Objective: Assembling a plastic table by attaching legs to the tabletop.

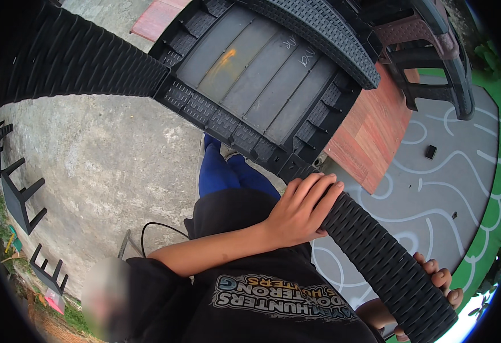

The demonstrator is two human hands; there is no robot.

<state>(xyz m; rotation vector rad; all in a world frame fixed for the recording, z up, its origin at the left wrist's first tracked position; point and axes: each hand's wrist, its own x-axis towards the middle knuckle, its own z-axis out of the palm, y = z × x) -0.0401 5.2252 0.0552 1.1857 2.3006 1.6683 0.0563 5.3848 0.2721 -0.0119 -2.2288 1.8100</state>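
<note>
A black plastic panel with a woven pattern (376, 246) slants from the lower right up to the corner of a black plastic furniture frame (239, 134). My left hand (305, 211) is closed over the panel's upper end, just short of that corner. At the panel's outer end, my right hand (439, 280) wraps round the edge, with its fingertips showing on the far side and its palm hidden. The frame has a ribbed grey base (256, 74). Whether the panel is locked into the corner, I cannot tell.
Another woven panel (85, 60) juts from the frame's left corner, and a curved one (325, 40) spans its far side. Reddish wood-look boards (370, 131) lie under the frame. Dark plastic chairs (433, 63) stand at the far right. Black bracket-like pieces (22, 194) are on the left.
</note>
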